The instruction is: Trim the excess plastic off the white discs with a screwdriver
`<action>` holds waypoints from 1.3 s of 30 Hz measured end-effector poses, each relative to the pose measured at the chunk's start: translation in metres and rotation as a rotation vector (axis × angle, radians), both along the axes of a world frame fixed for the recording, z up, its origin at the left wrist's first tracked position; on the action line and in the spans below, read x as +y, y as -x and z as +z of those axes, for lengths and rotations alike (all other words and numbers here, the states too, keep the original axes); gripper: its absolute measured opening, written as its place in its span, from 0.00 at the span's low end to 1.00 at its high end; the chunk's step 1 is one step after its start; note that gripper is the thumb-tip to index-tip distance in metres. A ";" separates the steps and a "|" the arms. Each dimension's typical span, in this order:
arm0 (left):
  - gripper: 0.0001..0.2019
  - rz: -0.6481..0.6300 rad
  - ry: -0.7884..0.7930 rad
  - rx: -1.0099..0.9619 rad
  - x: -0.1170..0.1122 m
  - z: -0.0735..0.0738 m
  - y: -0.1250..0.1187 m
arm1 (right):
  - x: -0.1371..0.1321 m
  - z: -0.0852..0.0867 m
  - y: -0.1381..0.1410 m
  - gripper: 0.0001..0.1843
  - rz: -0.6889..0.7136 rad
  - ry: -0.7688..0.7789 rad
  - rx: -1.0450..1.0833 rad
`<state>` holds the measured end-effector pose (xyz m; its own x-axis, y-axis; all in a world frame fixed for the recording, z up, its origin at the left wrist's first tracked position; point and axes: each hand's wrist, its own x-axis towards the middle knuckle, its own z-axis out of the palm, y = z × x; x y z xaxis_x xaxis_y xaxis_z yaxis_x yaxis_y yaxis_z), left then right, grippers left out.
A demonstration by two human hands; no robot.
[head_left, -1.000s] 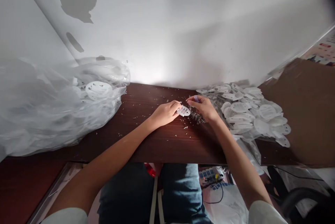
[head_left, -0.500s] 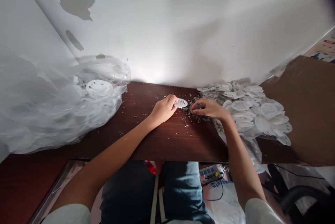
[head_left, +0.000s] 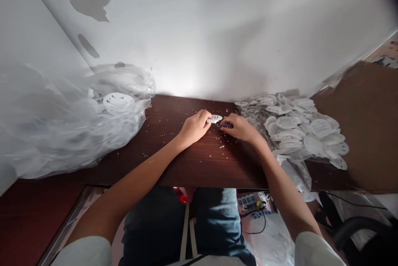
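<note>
My left hand (head_left: 195,128) is closed on the edge of a white oval plastic piece (head_left: 214,119), held just above the tabletop and tilted nearly edge-on. Close to its right end is my right hand (head_left: 238,128), with the fingers curled. A small purplish thing (head_left: 228,125) shows between the thumb and fingers; its kind is too hidden to make out. Beneath and behind the right hand lies a heap of tiny metallic bits (head_left: 248,114), partly covered by the hand.
A clear plastic bag (head_left: 71,141) of white oval pieces stands at left. Many similar pieces (head_left: 311,133) are piled at right, beside a brown cardboard panel (head_left: 370,129). Small bits litter the dark wooden table (head_left: 199,170). Behind rises a white wall (head_left: 186,42). A power strip (head_left: 248,203) lies below.
My right hand has moved left from over the heap of bits toward the white oval piece, carrying the purplish thing. The left hand stays almost in place, with the piece tilted slightly more edge-on.
</note>
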<state>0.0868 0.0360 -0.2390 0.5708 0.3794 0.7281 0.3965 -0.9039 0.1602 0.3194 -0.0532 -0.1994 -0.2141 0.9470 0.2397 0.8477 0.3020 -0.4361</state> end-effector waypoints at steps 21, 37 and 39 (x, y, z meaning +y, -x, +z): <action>0.08 -0.151 -0.031 0.113 -0.001 0.000 0.001 | 0.003 0.001 -0.015 0.14 -0.126 0.075 0.236; 0.07 -0.273 -0.055 0.119 -0.007 0.007 0.002 | 0.002 0.005 0.010 0.26 -0.251 0.243 0.940; 0.07 -0.272 -0.059 0.114 -0.007 0.007 0.002 | 0.002 0.005 0.014 0.25 -0.239 0.238 0.901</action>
